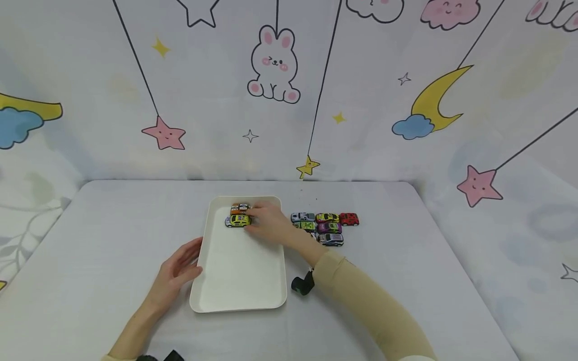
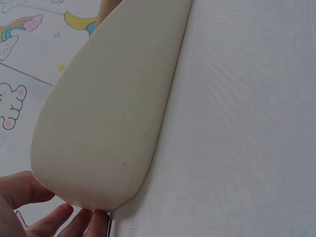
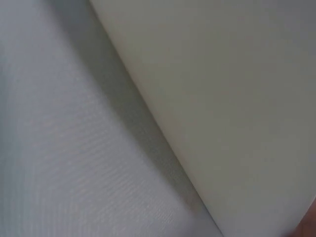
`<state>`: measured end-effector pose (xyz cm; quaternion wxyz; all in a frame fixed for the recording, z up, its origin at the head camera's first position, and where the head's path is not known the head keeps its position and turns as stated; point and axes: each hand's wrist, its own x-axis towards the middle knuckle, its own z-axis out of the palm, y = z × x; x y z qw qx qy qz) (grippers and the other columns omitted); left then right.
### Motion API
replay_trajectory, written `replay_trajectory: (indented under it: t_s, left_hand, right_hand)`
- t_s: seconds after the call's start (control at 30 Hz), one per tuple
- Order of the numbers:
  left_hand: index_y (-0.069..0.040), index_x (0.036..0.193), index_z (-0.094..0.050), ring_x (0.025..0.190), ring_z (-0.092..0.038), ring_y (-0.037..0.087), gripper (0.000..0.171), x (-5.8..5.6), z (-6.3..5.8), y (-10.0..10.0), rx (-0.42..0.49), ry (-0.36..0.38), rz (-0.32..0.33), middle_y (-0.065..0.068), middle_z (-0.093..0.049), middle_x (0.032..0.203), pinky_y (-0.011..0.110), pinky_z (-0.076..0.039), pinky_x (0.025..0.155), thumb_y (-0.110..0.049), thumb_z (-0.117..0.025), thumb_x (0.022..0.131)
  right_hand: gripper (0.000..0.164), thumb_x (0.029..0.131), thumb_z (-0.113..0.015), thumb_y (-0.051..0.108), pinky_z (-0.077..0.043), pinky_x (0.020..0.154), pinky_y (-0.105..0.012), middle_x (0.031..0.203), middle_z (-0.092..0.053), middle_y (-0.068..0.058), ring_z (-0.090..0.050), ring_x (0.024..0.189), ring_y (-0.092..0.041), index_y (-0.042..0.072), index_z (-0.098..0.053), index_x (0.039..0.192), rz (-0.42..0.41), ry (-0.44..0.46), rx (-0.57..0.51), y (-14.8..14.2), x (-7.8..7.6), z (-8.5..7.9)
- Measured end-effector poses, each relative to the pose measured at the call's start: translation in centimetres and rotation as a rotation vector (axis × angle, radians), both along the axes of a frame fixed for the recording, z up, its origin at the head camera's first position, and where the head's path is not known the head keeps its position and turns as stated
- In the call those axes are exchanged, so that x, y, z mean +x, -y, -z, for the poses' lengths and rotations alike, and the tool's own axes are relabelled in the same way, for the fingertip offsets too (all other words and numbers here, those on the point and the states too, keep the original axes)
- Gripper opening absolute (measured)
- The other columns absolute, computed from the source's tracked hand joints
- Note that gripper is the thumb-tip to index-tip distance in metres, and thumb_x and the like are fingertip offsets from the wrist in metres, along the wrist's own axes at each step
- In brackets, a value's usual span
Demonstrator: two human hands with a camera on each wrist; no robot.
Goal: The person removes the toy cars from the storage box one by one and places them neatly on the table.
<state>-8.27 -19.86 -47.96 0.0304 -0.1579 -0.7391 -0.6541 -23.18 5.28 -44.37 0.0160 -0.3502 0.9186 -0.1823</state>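
My right hand (image 1: 271, 223) reaches into the white tray (image 1: 239, 281). Its thumb and fingers pinch the right end of a yellow toy car (image 1: 237, 221) in the tray's far part. Just behind, an orange and white toy car (image 1: 240, 207) stands alongside, partly covered by the fingers. My left hand (image 1: 173, 273) rests against the tray's left side. In the left wrist view its fingertips (image 2: 98, 219) touch the tray's outer wall. The right wrist view shows mostly the tray's outer wall (image 3: 222, 98), with a bit of hand at the lower right corner.
Right of the tray, several toy cars stand close together, among them a red one (image 1: 349, 219), a purple one (image 1: 329, 227) and a silver one (image 1: 331, 239). My right forearm crosses the table in front of them. A patterned backdrop (image 1: 217, 90) rises behind the table.
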Motion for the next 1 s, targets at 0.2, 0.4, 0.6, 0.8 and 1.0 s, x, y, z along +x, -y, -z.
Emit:
replay_trajectory:
  t_s: [0.2, 0.4, 0.6, 0.8, 1.0]
  left_hand:
    - [0.012, 0.147, -0.035, 0.134, -0.048, 0.001, 0.056, 0.06, 0.16, 0.06, 0.001, 0.001, -0.004, 0.014, -0.047, 0.150, 0.011, -0.043, 0.105, 0.008, -0.057, 0.095]
    - [0.014, 0.146, -0.034, 0.134, -0.048, 0.001, 0.057, 0.08, 0.36, 0.07, 0.021, 0.004, 0.001, 0.010, -0.048, 0.150, 0.013, -0.043, 0.106, 0.009, -0.057, 0.094]
    - [0.016, 0.145, -0.033, 0.135, -0.049, 0.002, 0.057, 0.01, 0.35, 0.05, 0.037, -0.002, 0.004, 0.010, -0.049, 0.150, 0.014, -0.043, 0.107, 0.010, -0.056, 0.094]
    - [0.015, 0.146, -0.034, 0.134, -0.049, 0.001, 0.057, 0.07, 0.22, 0.03, 0.027, -0.005, 0.000, 0.008, -0.049, 0.149, 0.014, -0.043, 0.106, 0.010, -0.057, 0.094]
    - [0.014, 0.146, -0.034, 0.134, -0.049, 0.001, 0.057, 0.06, 0.28, 0.02, 0.027, -0.002, -0.002, 0.006, -0.049, 0.149, 0.013, -0.044, 0.106, 0.010, -0.057, 0.094]
  right_hand:
    - [0.036, 0.090, -0.076, 0.030, -0.055, 0.086, -0.028, 0.109, -0.070, -0.004, -0.063, 0.099, -0.017, 0.009, -0.073, 0.119, 0.008, -0.036, -0.032, 0.27, 0.09, 0.11]
    - [0.032, 0.089, -0.077, 0.026, -0.056, 0.084, -0.028, 0.105, -0.071, -0.004, -0.065, 0.096, -0.018, 0.008, -0.073, 0.114, 0.036, -0.024, -0.058, 0.26, 0.32, 0.15]
    - [0.029, 0.089, -0.077, 0.026, -0.055, 0.084, -0.025, 0.106, -0.074, -0.003, -0.067, 0.094, -0.015, 0.008, -0.074, 0.112, 0.058, 0.004, -0.085, 0.09, 0.57, 0.10]
    - [0.028, 0.088, -0.077, 0.024, -0.056, 0.083, -0.025, 0.105, -0.075, -0.003, -0.068, 0.094, -0.016, 0.008, -0.074, 0.111, 0.038, -0.026, -0.128, -0.20, 0.69, 0.35]
    - [0.029, 0.088, -0.078, 0.024, -0.057, 0.087, -0.028, 0.106, -0.075, -0.004, -0.069, 0.098, -0.018, 0.008, -0.075, 0.112, 0.026, -0.079, -0.156, -0.42, 0.67, 0.78]
